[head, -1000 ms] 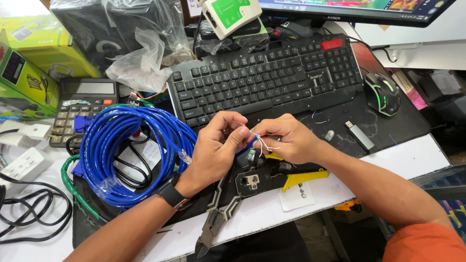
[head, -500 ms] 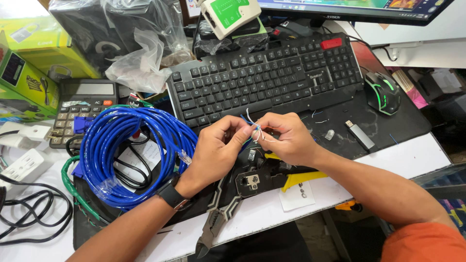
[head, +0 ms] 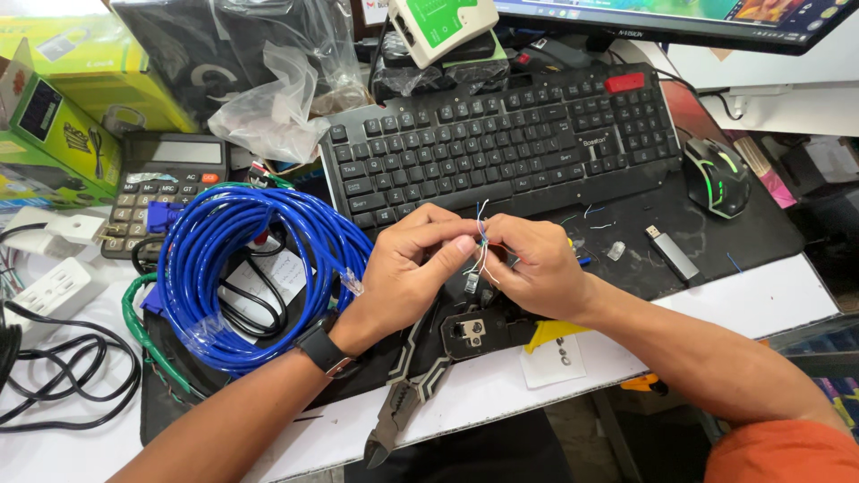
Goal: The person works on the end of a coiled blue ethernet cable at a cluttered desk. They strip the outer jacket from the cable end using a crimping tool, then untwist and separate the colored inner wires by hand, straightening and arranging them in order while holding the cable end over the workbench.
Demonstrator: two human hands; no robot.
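Worktop (head: 501, 394): white, crowded; a dark mat is laid over its middle.

Keyboard (head: 501, 143): black, set toward the far edge, below a monitor cut off by the frame.

Blue cable coil (head: 242, 277): a large loop lying left of centre, partly over a green cable and a black lead. A clear plug is seen on one end, just beside the left wrist.

Calculator (head: 161, 192): placed toward the left edge, beyond the coil.

Mouse (head: 716, 174): black with green trim, toward the right edge.

Crimping pliers (head: 420, 376): laid near the front edge, directly beneath the hands, handles pointing to the front.

Left hand (head: 407, 268): grip closed, thumb and forefinger pinched on the thin wires.

Right hand (head: 532, 268): grip likewise pinched on the same wires, touching the left hand.

Thin wires (head: 480, 241): coloured strands fanned out between the two hands, above the pliers, at the middle of the worktop.

Clear connector (head: 616, 251): loose on the mat, right of the hands, near a small metal stick.

Risk, as judged: the strands could slip out of order or cross if either pinch is relaxed; a strand could be bent or snapped by hard pulling; the loose connector could be knocked away by the right forearm.

Not made out: the cable jacket behind the fingers, the colour order of the strands, and the pliers' head under the hands.
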